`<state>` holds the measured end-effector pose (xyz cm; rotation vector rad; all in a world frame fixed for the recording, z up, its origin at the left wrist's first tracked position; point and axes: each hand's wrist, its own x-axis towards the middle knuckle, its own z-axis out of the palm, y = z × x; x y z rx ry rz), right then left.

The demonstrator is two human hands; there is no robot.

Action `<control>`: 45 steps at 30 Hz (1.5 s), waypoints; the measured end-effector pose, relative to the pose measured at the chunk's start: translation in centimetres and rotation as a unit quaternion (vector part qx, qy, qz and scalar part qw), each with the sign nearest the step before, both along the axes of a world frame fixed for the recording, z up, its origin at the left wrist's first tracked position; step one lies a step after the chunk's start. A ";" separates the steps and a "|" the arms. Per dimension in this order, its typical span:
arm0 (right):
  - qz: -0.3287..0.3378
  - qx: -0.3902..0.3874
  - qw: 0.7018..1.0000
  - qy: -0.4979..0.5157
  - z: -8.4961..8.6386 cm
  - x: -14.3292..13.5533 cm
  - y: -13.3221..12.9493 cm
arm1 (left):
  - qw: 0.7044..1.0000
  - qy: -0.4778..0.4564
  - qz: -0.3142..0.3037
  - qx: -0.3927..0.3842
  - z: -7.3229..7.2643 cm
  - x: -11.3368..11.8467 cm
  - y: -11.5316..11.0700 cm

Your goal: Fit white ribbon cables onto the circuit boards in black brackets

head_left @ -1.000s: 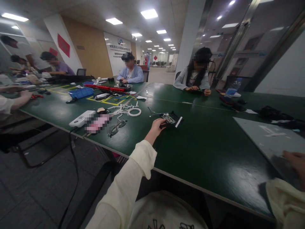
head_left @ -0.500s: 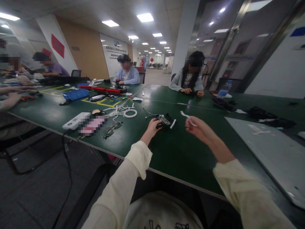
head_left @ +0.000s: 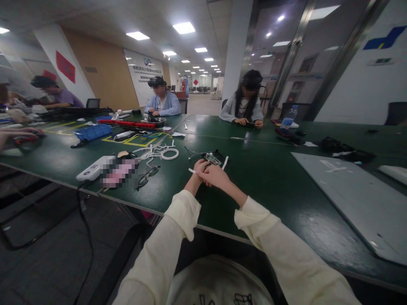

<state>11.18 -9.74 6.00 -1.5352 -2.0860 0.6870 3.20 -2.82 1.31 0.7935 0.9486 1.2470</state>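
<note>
White flat strip (head_left: 225, 162) already edges, at three o'clock, the black casing (head_left: 220, 156) your left hand (head_left: 200, 164) grips; your right hand (head_left: 216, 176) pinches a short white strip (head_left: 191, 170), seemingly unapplied.

Tabletop (head_left: 267, 182) seems passable rightward; eyeglasses (head_left: 143, 181) obstruct leftward.

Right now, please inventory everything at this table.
Table: 1, green, centre
Circuit board: 1, greenish, centre
Short strips: 2, white, beside board, at right hand
Ring: 1, white, left of board
Eyeglasses: 1, dark-rimmed, left
Corded box: 1, white, left
Pixelated item: 1, pink, left
Bin: 1, blue, back left
Water bottle: 1, clear, back right
Panel: 1, grey, right
Clutter: uncounted, mixed, elsewhere
Co-workers: at least 4, varied, around table
Left hand: 1, bare, at board
Right hand: 1, bare, over left
</note>
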 end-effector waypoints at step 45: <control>-0.261 0.089 0.907 -0.319 -6.8 29.4 -5.4 | 0.989 -0.113 0.062 -0.068 2.0 -0.9 0.5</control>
